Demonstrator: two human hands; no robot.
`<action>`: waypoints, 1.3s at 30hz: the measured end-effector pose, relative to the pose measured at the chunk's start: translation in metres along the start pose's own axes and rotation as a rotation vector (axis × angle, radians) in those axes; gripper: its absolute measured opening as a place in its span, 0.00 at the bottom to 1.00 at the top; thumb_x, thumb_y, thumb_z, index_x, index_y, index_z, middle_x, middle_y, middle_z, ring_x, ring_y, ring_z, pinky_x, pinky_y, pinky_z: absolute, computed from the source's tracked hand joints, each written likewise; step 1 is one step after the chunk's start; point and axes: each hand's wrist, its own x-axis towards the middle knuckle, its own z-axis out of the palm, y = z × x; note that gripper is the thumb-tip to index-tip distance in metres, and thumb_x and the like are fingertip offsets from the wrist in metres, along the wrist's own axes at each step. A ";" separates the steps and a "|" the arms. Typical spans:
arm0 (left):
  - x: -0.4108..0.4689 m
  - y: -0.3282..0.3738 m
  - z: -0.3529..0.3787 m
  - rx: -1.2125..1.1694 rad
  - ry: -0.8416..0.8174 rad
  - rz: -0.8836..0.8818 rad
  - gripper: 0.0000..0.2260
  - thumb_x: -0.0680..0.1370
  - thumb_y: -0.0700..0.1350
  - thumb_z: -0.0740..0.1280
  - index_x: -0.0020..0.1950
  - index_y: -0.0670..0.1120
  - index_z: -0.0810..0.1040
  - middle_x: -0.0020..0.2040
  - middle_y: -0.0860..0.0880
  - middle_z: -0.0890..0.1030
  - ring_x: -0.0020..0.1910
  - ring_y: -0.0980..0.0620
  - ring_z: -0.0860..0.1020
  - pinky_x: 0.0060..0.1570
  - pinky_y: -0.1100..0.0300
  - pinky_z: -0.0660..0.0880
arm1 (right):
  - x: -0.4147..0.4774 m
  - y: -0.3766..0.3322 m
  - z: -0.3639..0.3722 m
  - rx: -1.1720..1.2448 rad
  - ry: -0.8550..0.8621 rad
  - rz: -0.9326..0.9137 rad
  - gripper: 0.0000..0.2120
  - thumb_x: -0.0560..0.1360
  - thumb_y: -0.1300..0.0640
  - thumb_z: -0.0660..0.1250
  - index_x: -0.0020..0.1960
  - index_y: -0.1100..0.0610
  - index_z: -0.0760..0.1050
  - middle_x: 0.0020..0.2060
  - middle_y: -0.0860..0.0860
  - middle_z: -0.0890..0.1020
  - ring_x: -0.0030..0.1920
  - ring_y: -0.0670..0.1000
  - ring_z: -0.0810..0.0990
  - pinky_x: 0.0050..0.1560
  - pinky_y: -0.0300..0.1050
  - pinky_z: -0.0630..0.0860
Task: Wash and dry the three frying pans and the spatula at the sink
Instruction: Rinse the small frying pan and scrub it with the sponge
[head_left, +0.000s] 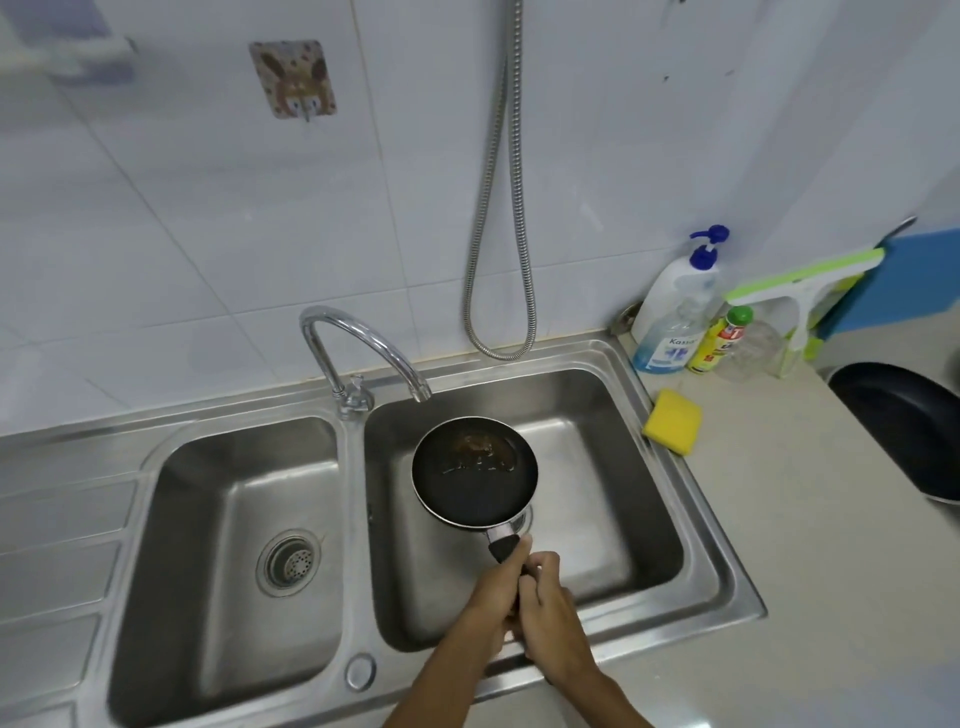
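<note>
The small frying pan (474, 470) is in the air over the right basin of the sink (727, 587), just below and in front of the spout of the faucet (358, 343). I hold it by its handle with both hands: my left hand (496, 587) is closed around the handle nearer to the pan, and my right hand (545, 597) is closed around it just behind, so the two hands touch each other. Inside the pan I see a brown oily residue at the far side.

No water is running, so I judge the washing of this pan is not yet started. A second dark pan (904, 436) waits on the counter at the right, and the yellow sponge (672, 421) lies at the sink rim, near the soap bottles (675, 306).

The risk I see: the pan is tilted away from me, so the oil may spill out. Also, I must free one hand to open the tap, and a greasy handle could then slip.
</note>
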 end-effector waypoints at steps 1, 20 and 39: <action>-0.004 0.003 0.003 -0.045 -0.009 -0.001 0.19 0.78 0.60 0.70 0.45 0.44 0.84 0.42 0.42 0.87 0.45 0.45 0.86 0.54 0.49 0.81 | 0.000 -0.003 0.001 0.009 0.007 -0.002 0.02 0.82 0.48 0.52 0.51 0.44 0.63 0.43 0.52 0.82 0.42 0.51 0.82 0.47 0.57 0.81; 0.008 0.009 -0.004 0.290 0.320 0.285 0.11 0.84 0.49 0.65 0.51 0.41 0.78 0.42 0.46 0.84 0.25 0.55 0.75 0.27 0.62 0.73 | 0.197 -0.026 -0.217 -0.594 0.443 0.185 0.29 0.76 0.35 0.63 0.70 0.49 0.62 0.66 0.64 0.66 0.65 0.68 0.67 0.62 0.64 0.68; 0.012 0.029 -0.006 0.359 0.354 0.210 0.22 0.77 0.59 0.72 0.33 0.43 0.78 0.27 0.45 0.80 0.25 0.48 0.79 0.34 0.56 0.79 | 0.199 -0.071 -0.173 -0.325 0.133 -0.359 0.30 0.66 0.51 0.72 0.67 0.44 0.71 0.61 0.54 0.77 0.62 0.56 0.75 0.61 0.51 0.75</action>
